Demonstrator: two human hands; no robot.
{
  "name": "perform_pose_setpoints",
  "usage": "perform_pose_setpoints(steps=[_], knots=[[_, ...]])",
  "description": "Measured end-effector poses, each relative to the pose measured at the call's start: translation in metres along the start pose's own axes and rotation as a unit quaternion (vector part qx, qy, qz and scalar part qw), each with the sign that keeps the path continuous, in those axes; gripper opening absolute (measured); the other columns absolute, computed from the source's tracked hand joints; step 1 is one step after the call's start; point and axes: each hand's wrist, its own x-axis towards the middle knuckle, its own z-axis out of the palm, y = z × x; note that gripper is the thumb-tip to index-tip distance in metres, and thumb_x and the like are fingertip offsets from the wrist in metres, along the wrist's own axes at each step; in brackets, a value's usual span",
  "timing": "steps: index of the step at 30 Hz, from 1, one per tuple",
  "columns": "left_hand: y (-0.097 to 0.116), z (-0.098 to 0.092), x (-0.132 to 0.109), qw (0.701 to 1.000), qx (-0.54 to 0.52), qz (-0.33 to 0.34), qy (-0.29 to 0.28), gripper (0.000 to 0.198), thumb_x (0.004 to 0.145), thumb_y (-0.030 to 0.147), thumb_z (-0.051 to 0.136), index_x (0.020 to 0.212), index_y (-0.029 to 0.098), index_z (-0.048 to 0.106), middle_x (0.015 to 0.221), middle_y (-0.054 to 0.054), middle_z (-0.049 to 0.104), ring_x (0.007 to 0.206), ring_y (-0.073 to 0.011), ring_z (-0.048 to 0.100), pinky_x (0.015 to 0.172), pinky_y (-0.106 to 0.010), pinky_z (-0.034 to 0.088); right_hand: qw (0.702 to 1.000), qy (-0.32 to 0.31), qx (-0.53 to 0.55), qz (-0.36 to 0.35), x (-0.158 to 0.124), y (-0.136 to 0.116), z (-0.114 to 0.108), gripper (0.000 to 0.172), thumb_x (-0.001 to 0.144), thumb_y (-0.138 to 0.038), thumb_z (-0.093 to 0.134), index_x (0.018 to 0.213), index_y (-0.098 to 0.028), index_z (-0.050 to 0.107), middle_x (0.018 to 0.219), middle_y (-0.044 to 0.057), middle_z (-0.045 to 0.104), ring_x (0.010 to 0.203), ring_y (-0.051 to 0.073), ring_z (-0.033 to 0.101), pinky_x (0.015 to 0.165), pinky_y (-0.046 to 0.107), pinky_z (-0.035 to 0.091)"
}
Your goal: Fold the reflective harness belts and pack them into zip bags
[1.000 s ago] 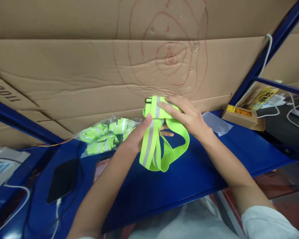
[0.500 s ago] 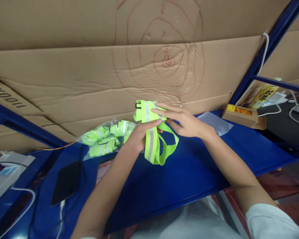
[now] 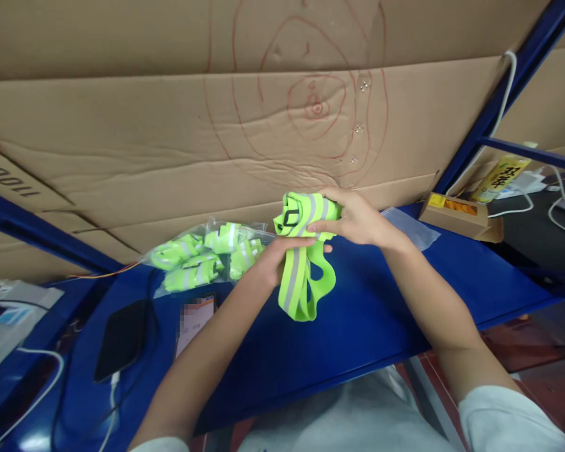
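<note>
A neon-yellow reflective strap [image 3: 294,276] with grey stripes is held up over the blue table. Its upper part is a folded bundle with a black buckle at the left end; a loop hangs below. My left hand [image 3: 280,257] grips the strap under the bundle, thumb across the front. My right hand [image 3: 353,216] clasps the bundle's right end, fingers behind and thumb in front. Clear plastic bags with several similar folded straps [image 3: 193,276] lie on the table, left of my hands.
On the blue table [image 3: 358,326] are a black phone [image 3: 121,342] with a cable, a second phone [image 3: 195,320] partly behind my left forearm, and a clear bag [image 3: 412,227]. An open cardboard box [image 3: 456,216] and yellow can [image 3: 501,179] stand right. Cardboard [image 3: 145,138] rises behind.
The strap bundle and my left hand have moved slightly right, and the bundle has turned so its buckle faces me more. My right hand has gone from fingers laid over it to clasping its end.
</note>
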Motion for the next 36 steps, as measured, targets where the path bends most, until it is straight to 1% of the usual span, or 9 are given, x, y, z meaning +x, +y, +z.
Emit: perform_pose_setpoints(steps=[5, 9, 13, 17, 23, 25, 29, 32, 36], knots=[[-0.003, 0.003, 0.005, 0.998, -0.021, 0.058, 0.015, 0.03, 0.068, 0.021, 0.088, 0.093, 0.015, 0.072, 0.084, -0.003, 0.072, 0.068, -0.0139, 0.067, 0.061, -0.025, 0.054, 0.977, 0.087, -0.152, -0.125, -0.003, -0.003, 0.01, 0.04, 0.099, -0.038, 0.067, 0.131, -0.014, 0.065, 0.127, 0.014, 0.071, 0.117, 0.028, 0.067, 0.1, 0.039, 0.052], [0.006, 0.002, -0.002, 0.994, -0.015, 0.112, -0.005, 0.048, 0.067, 0.044, 0.093, 0.098, 0.012, 0.074, 0.092, -0.009, 0.075, 0.082, -0.0235, 0.074, 0.074, -0.034, 0.06, 0.945, 0.1, -0.261, -0.169, -0.005, 0.001, 0.025, 0.038, 0.107, -0.023, 0.046, 0.143, -0.021, 0.061, 0.14, 0.012, 0.066, 0.131, 0.028, 0.061, 0.108, 0.044, 0.049], [0.02, -0.004, -0.01, 0.982, -0.033, 0.186, 0.005, 0.064, 0.074, 0.069, 0.081, 0.113, 0.019, 0.074, 0.111, -0.011, 0.077, 0.099, -0.0287, 0.074, 0.081, -0.04, 0.063, 0.951, 0.057, -0.235, -0.191, -0.004, 0.005, 0.036, 0.049, 0.107, -0.019, 0.041, 0.156, -0.025, 0.049, 0.155, 0.01, 0.054, 0.146, 0.027, 0.048, 0.12, 0.049, 0.041], [0.027, -0.009, -0.01, 0.973, -0.024, 0.222, 0.064, 0.048, 0.081, 0.047, 0.085, 0.12, 0.022, 0.073, 0.13, -0.008, 0.072, 0.122, -0.029, 0.068, 0.1, -0.043, 0.059, 0.972, -0.025, -0.131, -0.195, -0.002, 0.0, 0.03, 0.053, 0.104, -0.02, 0.041, 0.157, -0.028, 0.048, 0.162, 0.009, 0.045, 0.153, 0.026, 0.04, 0.124, 0.052, 0.039], [0.02, -0.013, -0.012, 0.986, 0.045, 0.159, -0.03, 0.058, 0.07, 0.047, 0.092, 0.116, 0.017, 0.075, 0.119, -0.016, 0.075, 0.116, -0.0398, 0.07, 0.093, -0.053, 0.063, 0.996, 0.048, 0.013, -0.078, -0.001, -0.006, -0.002, 0.069, 0.092, -0.051, 0.072, 0.154, -0.029, 0.05, 0.158, 0.008, 0.049, 0.148, 0.032, 0.046, 0.123, 0.054, 0.04], [0.015, -0.013, -0.012, 0.985, 0.073, 0.14, -0.07, 0.065, 0.065, 0.051, 0.095, 0.118, 0.018, 0.074, 0.116, -0.015, 0.076, 0.114, -0.0406, 0.071, 0.09, -0.052, 0.063, 0.995, -0.015, 0.097, -0.023, -0.001, -0.005, -0.005, 0.08, 0.082, -0.057, 0.081, 0.151, -0.028, 0.052, 0.151, 0.009, 0.057, 0.137, 0.033, 0.056, 0.113, 0.053, 0.051], [0.006, -0.006, -0.01, 0.98, 0.074, 0.173, -0.062, 0.079, 0.064, 0.064, 0.09, 0.127, 0.021, 0.07, 0.116, -0.014, 0.076, 0.114, -0.0393, 0.072, 0.092, -0.051, 0.062, 0.946, -0.163, 0.267, 0.079, -0.002, -0.005, 0.008, 0.05, 0.083, -0.053, 0.08, 0.122, -0.024, 0.067, 0.094, 0.002, 0.076, 0.073, 0.02, 0.072, 0.066, 0.036, 0.064], [0.003, 0.001, -0.007, 0.973, 0.067, 0.216, -0.043, 0.081, 0.067, 0.069, 0.086, 0.129, 0.02, 0.069, 0.124, -0.016, 0.074, 0.113, -0.0378, 0.072, 0.096, -0.05, 0.06, 0.942, -0.088, 0.304, 0.113, 0.001, -0.005, 0.018, 0.042, 0.08, -0.052, 0.082, 0.106, -0.021, 0.07, 0.078, -0.001, 0.071, 0.059, 0.015, 0.065, 0.058, 0.032, 0.06], [0.003, 0.004, -0.001, 0.974, 0.111, 0.197, -0.015, 0.064, 0.074, 0.045, 0.091, 0.127, 0.018, 0.069, 0.126, -0.016, 0.074, 0.107, -0.0328, 0.076, 0.094, -0.044, 0.06, 0.949, 0.018, 0.291, 0.119, 0.004, -0.002, 0.018, 0.048, 0.075, -0.049, 0.086, 0.108, -0.017, 0.071, 0.099, 0.005, 0.077, 0.088, 0.023, 0.072, 0.083, 0.042, 0.063]])
